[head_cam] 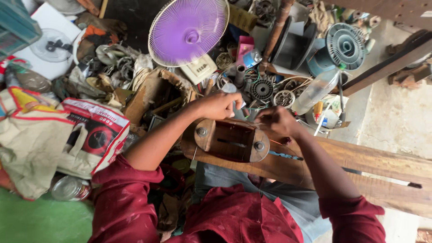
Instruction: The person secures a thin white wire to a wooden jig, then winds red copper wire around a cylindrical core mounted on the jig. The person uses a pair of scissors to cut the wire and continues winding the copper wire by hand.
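Observation:
A wooden winding jig (230,140), with two rounded end blocks held by bolts, sits on my lap against a long wooden plank (360,166). My left hand (220,105) hovers just beyond the jig's far edge, fingers curled around a small pale object I cannot identify. My right hand (275,121) is at the jig's right end, fingers pinched together, seemingly on a thin wire that is too fine to make out. A blue-handled tool (284,156) lies on the plank beside the jig.
A small fan with purple blades (188,30) stands ahead among metal motor parts (262,88), coils and a clear plastic bottle (315,90). Printed bags (90,135) lie on the left. A grey ribbed disc (345,46) sits at upper right.

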### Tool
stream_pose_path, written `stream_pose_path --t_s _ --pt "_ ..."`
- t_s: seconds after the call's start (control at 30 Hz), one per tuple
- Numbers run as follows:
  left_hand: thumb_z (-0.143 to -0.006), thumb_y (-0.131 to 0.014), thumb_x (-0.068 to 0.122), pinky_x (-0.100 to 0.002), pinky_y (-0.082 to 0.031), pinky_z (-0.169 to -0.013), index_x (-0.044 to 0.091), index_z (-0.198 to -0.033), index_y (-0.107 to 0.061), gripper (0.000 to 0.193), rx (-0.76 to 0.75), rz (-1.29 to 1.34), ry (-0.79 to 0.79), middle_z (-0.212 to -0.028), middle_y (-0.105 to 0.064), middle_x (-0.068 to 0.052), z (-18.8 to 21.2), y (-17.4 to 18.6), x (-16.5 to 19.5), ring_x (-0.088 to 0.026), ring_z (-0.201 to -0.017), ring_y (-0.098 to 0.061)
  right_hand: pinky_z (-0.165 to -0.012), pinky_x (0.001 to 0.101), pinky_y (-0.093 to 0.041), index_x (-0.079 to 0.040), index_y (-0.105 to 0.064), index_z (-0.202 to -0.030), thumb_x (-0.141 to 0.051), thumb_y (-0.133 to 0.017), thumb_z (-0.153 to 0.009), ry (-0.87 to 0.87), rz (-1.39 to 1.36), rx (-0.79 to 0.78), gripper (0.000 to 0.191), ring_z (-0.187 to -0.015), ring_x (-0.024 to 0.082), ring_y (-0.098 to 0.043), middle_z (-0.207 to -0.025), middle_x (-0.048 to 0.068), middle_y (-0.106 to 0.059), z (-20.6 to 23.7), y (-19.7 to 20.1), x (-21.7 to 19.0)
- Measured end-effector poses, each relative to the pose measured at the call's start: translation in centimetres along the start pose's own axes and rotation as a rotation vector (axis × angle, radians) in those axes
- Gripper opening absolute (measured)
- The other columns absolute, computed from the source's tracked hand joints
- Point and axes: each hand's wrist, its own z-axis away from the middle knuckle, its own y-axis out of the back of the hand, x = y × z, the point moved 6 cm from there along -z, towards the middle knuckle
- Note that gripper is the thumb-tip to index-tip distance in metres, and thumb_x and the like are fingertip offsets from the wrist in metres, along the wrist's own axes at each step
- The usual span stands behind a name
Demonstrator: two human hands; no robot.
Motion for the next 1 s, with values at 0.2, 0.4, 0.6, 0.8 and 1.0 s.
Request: stream_pose_path --t_s 0.2,0.4,0.6,0.8,1.0 --pt "-0.088 -0.072 0.014 -0.037 -0.057 -0.081 0.014 -0.100 -0.078 0.014 -0.026 -0.087 -0.187 -0.096 -0.080 -0.004 -0.6 -0.9 2.4 -0.019 -0.085 -0.076 -0.059 0.0348 -0.050 -0.011 -0.076 -0.106 -0.021 -0.069 -0.093 -0.221 0.064 0.041 0.018 -0.059 0.014 -0.062 -0.072 0.012 -0.072 -0.9 -0.2 -4.3" --pt "-0.085 -0.077 0.018 -0.037 -0.059 -0.078 0.012 -0.085 -0.079 0.007 0.048 -0.205 -0.054 -0.085 -0.079 -0.005 1.4 -1.7 1.7 -0.019 -0.074 -0.076 -0.065 0.0308 -0.052 -0.007 -0.076 -0.101 -0.020 -0.075 -0.093 -0.051 0.100 0.180 0.016 -0.067 0.012 -0.064 -0.080 0.009 -0.075 -1.7 0.7 -6.7" --pt "-0.090 -0.072 0.005 -0.036 -0.062 -0.070 0.005 -0.081 -0.076 0.010 0.241 -0.746 -0.061 -0.081 -0.076 -0.014 0.4 -4.9 2.4 -0.021 -0.076 -0.076 -0.066 0.0310 -0.056 -0.009 -0.078 -0.100 -0.015 -0.078 -0.089 -0.073 0.103 0.194 0.012 -0.069 0.012 -0.068 -0.084 0.006 -0.077 -2.3 0.7 -9.1" --pt "-0.083 -0.081 0.036 -0.040 -0.058 -0.064 0.001 -0.082 -0.074 0.036 0.365 -0.297 -0.019 -0.070 -0.075 -0.015 2.4 -3.0 3.5 -0.027 -0.067 -0.073 -0.072 0.0322 -0.053 -0.009 -0.079 -0.097 -0.011 -0.079 -0.084 0.267 0.171 0.227 0.014 -0.079 0.018 -0.065 -0.087 0.006 -0.077 -2.7 1.4 -13.6" --pt "-0.091 -0.073 0.029 -0.032 -0.062 -0.074 0.000 -0.104 -0.076 0.032 0.371 0.447 -0.095 -0.094 -0.081 -0.012 2.7 -0.6 3.0 -0.018 -0.082 -0.078 -0.073 0.0319 -0.050 -0.008 -0.079 -0.098 -0.012 -0.079 -0.090 0.215 -0.004 0.286 0.009 -0.079 0.019 -0.063 -0.085 0.005 -0.074 -3.0 1.7 -12.3"
